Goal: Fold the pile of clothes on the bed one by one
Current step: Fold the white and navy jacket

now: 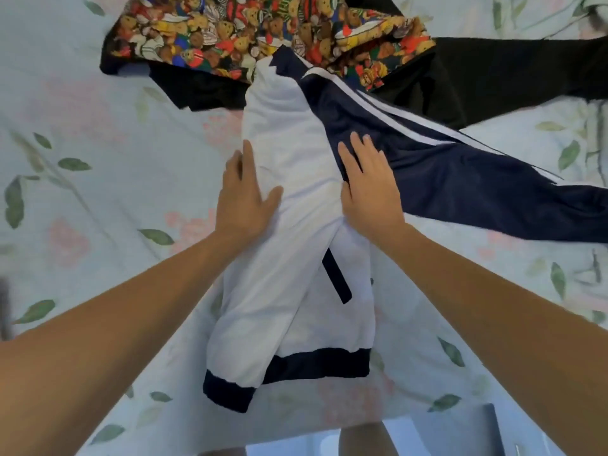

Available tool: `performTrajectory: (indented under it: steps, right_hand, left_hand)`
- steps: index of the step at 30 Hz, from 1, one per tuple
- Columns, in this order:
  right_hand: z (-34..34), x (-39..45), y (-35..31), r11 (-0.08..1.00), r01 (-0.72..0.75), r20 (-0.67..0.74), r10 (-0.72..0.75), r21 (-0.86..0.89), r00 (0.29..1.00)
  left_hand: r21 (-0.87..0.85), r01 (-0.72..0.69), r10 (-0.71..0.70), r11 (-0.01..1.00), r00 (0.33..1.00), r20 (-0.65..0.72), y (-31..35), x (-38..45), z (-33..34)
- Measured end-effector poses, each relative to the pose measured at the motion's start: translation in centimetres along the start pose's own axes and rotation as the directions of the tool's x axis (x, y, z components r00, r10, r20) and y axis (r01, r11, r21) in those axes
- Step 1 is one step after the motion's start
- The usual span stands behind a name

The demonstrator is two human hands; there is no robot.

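Note:
A white jacket [292,245] with navy hem bands and a navy pocket slit lies lengthwise in the middle of the bed, its body folded in half. Its navy sleeve [460,179] with white stripes stretches out to the right. My left hand [245,195] lies flat on the jacket's left edge, fingers straight. My right hand [367,189] presses flat where the navy sleeve meets the white body. Behind the jacket lies a black garment [477,70] with a bright teddy-bear print lining [250,24].
The bed carries a pale sheet [98,179] printed with green leaves and pink flowers. Its near edge [230,436] runs along the bottom, with floor and my legs below. More crumpled fabric [592,8] shows at the top right corner.

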State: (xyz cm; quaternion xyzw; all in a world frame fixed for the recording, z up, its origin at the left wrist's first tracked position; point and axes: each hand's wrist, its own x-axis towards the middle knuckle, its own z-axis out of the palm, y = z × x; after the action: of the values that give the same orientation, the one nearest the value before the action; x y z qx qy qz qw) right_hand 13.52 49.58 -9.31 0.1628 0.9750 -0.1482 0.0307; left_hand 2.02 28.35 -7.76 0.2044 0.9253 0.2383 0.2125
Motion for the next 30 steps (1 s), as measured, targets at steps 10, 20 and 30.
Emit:
performTrajectory:
  steps: [10, 20, 30]
  right_hand:
    - [2.3, -18.2, -15.6, 0.468, -0.678, 0.370, 0.591, 0.567, 0.717]
    - [1.0, -19.6, -15.4, 0.277, -0.644, 0.524, 0.400, 0.713, 0.752]
    - [0.1, -24.1, -5.0, 0.679, -0.525, 0.306, 0.427, 0.514, 0.851]
  left_hand:
    - [-0.493, 0.342, -0.254, 0.800, 0.937, 0.238, -5.7, -19.0, 0.8]
    - [-0.614, 0.553, -0.323, 0.563, 0.831, 0.452, -7.8, -24.9, 0.1]
    - [-0.634, 0.498, -0.366, 0.592, 0.867, 0.340, -3.0, -26.8, 4.9]
